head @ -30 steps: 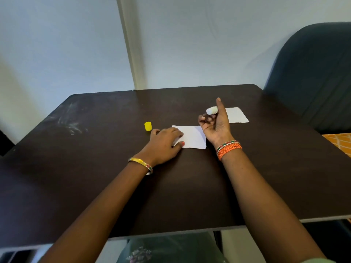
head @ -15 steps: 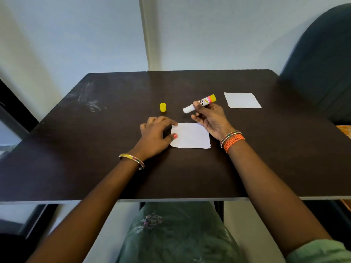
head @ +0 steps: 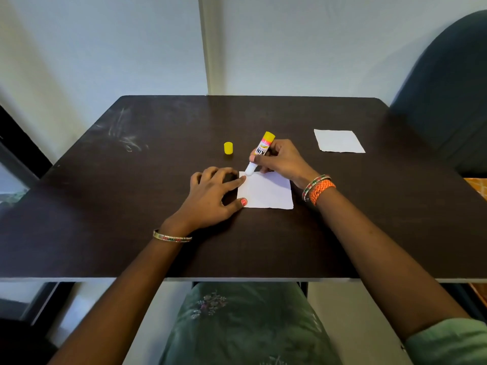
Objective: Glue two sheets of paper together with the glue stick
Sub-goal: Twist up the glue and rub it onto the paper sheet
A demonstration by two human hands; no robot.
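Head view: the right hand (head: pixel 283 160) fingers grip the glue stick (head: pixel 261 152), its tip touching the near paper sheet (head: pixel 268 192). The left hand (head: pixel 213 197) fingers, spread, pin the sheet's edge. A second sheet (head: pixel 338 140) lies beyond the right hand.

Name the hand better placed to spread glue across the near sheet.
Right. The right hand holds the glue stick, tip at the near sheet's far-left corner. The left hand is pinning that sheet's left edge.
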